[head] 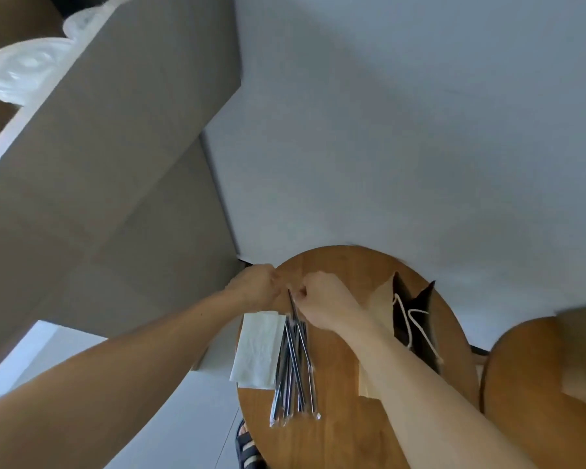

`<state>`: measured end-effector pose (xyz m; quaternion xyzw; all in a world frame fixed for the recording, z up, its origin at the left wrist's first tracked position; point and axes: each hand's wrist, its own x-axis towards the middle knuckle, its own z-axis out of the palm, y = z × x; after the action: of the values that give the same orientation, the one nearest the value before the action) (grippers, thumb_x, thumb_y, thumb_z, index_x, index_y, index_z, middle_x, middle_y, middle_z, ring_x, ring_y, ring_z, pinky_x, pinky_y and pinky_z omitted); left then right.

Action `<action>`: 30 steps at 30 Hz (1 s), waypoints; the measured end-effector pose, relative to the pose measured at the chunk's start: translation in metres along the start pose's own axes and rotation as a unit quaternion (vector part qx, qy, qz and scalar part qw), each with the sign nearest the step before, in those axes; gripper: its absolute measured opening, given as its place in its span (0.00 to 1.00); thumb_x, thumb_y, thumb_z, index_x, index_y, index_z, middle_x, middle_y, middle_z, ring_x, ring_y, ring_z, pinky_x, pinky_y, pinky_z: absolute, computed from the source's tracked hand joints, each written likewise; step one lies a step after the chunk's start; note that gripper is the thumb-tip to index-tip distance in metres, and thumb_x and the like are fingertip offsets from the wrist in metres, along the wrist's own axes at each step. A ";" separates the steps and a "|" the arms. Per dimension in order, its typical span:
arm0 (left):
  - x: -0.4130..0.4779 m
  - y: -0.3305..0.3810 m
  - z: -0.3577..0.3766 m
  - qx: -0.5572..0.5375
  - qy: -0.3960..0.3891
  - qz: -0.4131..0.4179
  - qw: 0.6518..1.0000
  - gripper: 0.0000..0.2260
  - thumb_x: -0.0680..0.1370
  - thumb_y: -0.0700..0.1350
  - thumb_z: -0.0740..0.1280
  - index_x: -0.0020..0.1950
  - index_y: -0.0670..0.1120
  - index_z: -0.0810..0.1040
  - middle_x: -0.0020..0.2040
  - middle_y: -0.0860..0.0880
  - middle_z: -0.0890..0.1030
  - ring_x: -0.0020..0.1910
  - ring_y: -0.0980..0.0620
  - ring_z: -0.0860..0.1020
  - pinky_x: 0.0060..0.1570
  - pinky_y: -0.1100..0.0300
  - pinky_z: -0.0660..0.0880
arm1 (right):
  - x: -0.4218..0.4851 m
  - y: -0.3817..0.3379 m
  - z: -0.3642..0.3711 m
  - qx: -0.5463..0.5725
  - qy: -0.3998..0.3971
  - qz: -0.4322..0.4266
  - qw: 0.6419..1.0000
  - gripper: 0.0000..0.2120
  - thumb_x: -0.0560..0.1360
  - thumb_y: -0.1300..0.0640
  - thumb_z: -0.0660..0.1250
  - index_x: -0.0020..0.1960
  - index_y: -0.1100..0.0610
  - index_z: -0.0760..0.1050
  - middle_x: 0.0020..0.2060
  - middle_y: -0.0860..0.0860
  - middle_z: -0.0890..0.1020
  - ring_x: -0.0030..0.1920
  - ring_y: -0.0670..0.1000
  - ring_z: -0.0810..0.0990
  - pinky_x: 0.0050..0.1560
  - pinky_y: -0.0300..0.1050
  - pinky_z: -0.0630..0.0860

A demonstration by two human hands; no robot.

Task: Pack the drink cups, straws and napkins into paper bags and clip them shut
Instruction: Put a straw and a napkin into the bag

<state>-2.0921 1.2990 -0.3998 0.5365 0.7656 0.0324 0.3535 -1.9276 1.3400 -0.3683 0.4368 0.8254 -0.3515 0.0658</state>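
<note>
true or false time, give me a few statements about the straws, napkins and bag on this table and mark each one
1. The napkins lie just left of the straws on the round wooden table. True.
2. The paper bag is clipped shut. False: its mouth gapes open, the rope handles hang loose and no clip shows.
3. The right hand pinches the far end of one of the straws. True.
4. The straws are already inside the bag. False: the bundle lies on the table between the napkins and the bag.
</note>
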 end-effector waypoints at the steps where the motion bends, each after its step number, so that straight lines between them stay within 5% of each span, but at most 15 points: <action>1: 0.001 -0.011 0.005 -0.021 -0.003 -0.020 1.000 0.09 0.78 0.45 0.62 0.48 0.43 0.81 0.45 0.45 0.81 0.44 0.46 0.79 0.48 0.53 0.78 | 0.011 0.002 0.025 0.000 -0.041 0.018 0.999 0.14 0.78 0.64 0.57 0.37 0.64 0.74 0.30 0.52 0.74 0.28 0.47 0.69 0.25 0.35 0.63; 7: 0.006 -0.072 0.048 -0.062 -0.013 -0.100 0.993 0.14 0.81 0.42 0.57 0.65 0.46 0.76 0.62 0.48 0.78 0.59 0.48 0.77 0.54 0.60 0.74 | 0.048 0.040 0.160 0.040 -0.104 0.176 0.978 0.16 0.77 0.54 0.62 0.32 0.55 0.65 0.27 0.49 0.70 0.26 0.48 0.68 0.26 0.41 0.62; 13: 0.012 -0.113 0.084 -0.176 -0.019 -0.161 0.971 0.13 0.79 0.45 0.62 0.61 0.50 0.79 0.59 0.52 0.79 0.49 0.52 0.79 0.46 0.60 0.77 | 0.065 0.051 0.222 0.066 -0.060 0.252 0.964 0.17 0.73 0.47 0.68 0.33 0.55 0.69 0.25 0.47 0.74 0.23 0.46 0.73 0.23 0.36 0.64; 23: 0.011 -0.122 0.098 -0.161 -0.029 -0.161 0.973 0.13 0.80 0.45 0.61 0.63 0.49 0.78 0.59 0.52 0.79 0.48 0.54 0.76 0.35 0.69 0.68 | 0.062 0.056 0.228 0.019 -0.042 0.235 0.971 0.12 0.78 0.49 0.65 0.40 0.56 0.75 0.31 0.47 0.78 0.29 0.44 0.77 0.23 0.37 0.67; 30: 0.006 -0.122 0.098 -0.146 -0.021 -0.163 0.976 0.13 0.80 0.44 0.61 0.63 0.50 0.78 0.59 0.53 0.79 0.49 0.56 0.75 0.35 0.70 0.68 | 0.067 0.057 0.232 0.033 -0.026 0.239 0.970 0.15 0.77 0.46 0.66 0.36 0.54 0.72 0.29 0.46 0.76 0.27 0.44 0.76 0.22 0.36 0.64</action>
<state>-2.1336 1.2200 -0.5283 0.3479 0.8218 0.0748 0.4449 -1.9708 1.2588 -0.5990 0.6139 0.6829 -0.3644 0.1550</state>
